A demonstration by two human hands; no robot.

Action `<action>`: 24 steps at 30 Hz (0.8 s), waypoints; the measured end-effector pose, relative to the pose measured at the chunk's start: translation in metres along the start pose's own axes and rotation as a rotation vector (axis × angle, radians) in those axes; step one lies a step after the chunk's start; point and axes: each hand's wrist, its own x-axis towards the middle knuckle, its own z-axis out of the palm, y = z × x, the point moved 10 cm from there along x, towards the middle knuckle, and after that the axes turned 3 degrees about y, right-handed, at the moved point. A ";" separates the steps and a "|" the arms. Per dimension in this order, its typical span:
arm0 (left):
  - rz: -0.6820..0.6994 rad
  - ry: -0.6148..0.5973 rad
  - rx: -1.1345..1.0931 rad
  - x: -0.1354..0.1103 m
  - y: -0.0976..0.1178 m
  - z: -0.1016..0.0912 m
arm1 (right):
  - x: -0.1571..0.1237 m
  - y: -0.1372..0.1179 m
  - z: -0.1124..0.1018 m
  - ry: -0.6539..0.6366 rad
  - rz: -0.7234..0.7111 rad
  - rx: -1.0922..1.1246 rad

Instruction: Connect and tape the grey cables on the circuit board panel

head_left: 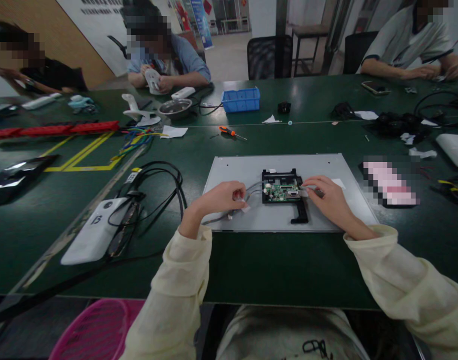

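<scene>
A grey metal panel (236, 170) lies flat on the green table in front of me. On it sits a black plastic frame (300, 212) holding a small green circuit board (281, 191). My left hand (223, 197) is closed on a bundle of grey wires (253, 189) that runs to the board's left side, with a bit of white tape at the fingers. My right hand (326, 196) rests on the panel at the board's right edge, fingers pinched on something I cannot make out.
A white device marked 13 (95, 230) with black cables (157, 185) lies to the left. An orange screwdriver (231, 132), blue bin (241, 99) and metal bowl (175, 107) sit farther back. Three other people work at the far side. A pink basket (97, 330) stands below.
</scene>
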 end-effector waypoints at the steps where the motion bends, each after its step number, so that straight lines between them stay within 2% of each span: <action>1: 0.001 -0.008 0.006 0.000 -0.002 0.002 | 0.000 0.000 0.000 -0.002 -0.002 0.001; 24: 0.047 -0.026 0.003 0.001 -0.003 0.006 | 0.000 -0.005 0.000 -0.017 -0.013 -0.003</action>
